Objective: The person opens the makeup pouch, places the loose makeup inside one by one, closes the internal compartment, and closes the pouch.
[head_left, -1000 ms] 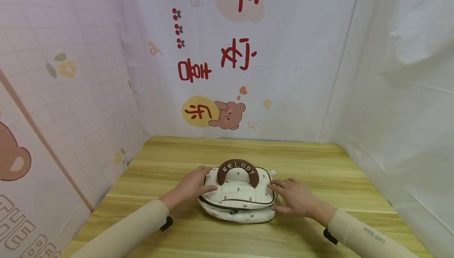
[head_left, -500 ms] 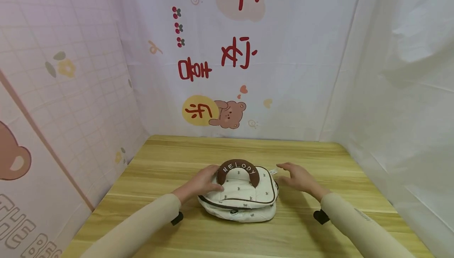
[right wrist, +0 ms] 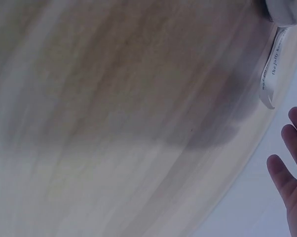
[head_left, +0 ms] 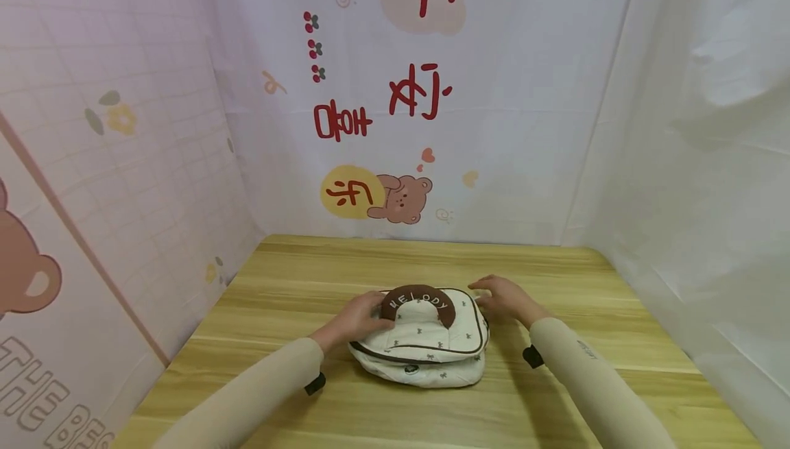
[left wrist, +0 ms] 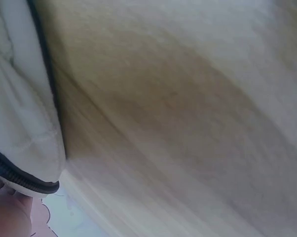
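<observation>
A cream bag (head_left: 420, 370) with dark piping and small bow prints lies on the wooden table. On its top is a padded brown arch (head_left: 416, 295) lettered MELODY. My left hand (head_left: 356, 319) grips the upper left of the bag, its thumb stretched across the top near the arch's left end. In the left wrist view, the bag's side and dark zipper (left wrist: 25, 180) show beside that hand, whose fingertips are hidden. At the far right corner of the bag, my right hand (head_left: 506, 300) has spread fingers. A printed fabric tag (right wrist: 272, 74) hangs near them in the right wrist view.
The wooden table (head_left: 296, 271) reaches back to a white cloth wall (head_left: 524, 127) printed with red characters and a bear. More cloth walls stand at the left (head_left: 142, 181) and right (head_left: 697, 195).
My right hand has left the bag's right side and moved back to its far right corner. My left hand has shifted inward over the bag, and the brown arch sits lower and flatter.
</observation>
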Motion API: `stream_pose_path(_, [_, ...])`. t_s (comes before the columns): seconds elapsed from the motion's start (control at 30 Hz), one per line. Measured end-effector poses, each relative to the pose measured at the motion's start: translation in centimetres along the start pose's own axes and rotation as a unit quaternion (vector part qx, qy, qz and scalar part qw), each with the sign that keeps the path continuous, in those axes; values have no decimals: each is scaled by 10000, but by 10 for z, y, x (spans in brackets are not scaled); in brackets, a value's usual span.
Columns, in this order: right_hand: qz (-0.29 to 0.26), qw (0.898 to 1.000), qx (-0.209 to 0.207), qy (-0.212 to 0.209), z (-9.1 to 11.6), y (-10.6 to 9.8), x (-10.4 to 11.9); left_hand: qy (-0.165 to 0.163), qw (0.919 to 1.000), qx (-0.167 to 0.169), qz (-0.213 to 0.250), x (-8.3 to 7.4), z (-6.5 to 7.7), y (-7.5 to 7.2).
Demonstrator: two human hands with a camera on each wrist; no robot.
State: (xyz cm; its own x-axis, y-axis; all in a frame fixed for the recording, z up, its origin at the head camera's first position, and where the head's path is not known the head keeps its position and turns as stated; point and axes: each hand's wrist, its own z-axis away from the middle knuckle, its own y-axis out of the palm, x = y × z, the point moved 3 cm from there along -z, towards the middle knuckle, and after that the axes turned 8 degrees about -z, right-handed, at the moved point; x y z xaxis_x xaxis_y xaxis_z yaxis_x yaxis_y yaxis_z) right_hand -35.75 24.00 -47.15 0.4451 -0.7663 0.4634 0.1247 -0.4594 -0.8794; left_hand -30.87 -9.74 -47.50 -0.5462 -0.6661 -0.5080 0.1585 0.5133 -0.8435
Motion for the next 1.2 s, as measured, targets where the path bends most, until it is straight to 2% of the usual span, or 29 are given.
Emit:
stream_pose_path(0.1, [-27, 9998, 122, -178, -5, 4, 1, 49, 9999, -55, 147, 3, 1, 2])
stream_pose_path(0.27, [-450, 9966, 336, -608, -9, 9, 2, 134, 9997, -72, 191, 7, 1, 7])
stream_pose_path(0.43, [-1165, 9907, 542, -441, -12, 18, -1, 135, 9997, -45, 192, 10, 0, 10])
stream_pose_path(0.63, [-1672, 9844, 453, -293, -15, 24, -3, 150, 9997, -59, 174, 11, 1, 9])
stream_pose_path(0.77, [-1840, 9820, 402, -161, -16, 25, -3, 148, 9998, -53, 137, 10, 1, 7])
stream_pose_path(1.03, [-2015, 9780, 470, -268, -20, 28, -1, 97, 9999, -14, 71, 13, 0, 7])
stream_pose_path(1.2, [-2438, 9673, 670, -219, -21, 31, 5, 69, 9999, 32, 132, 16, 1, 6])
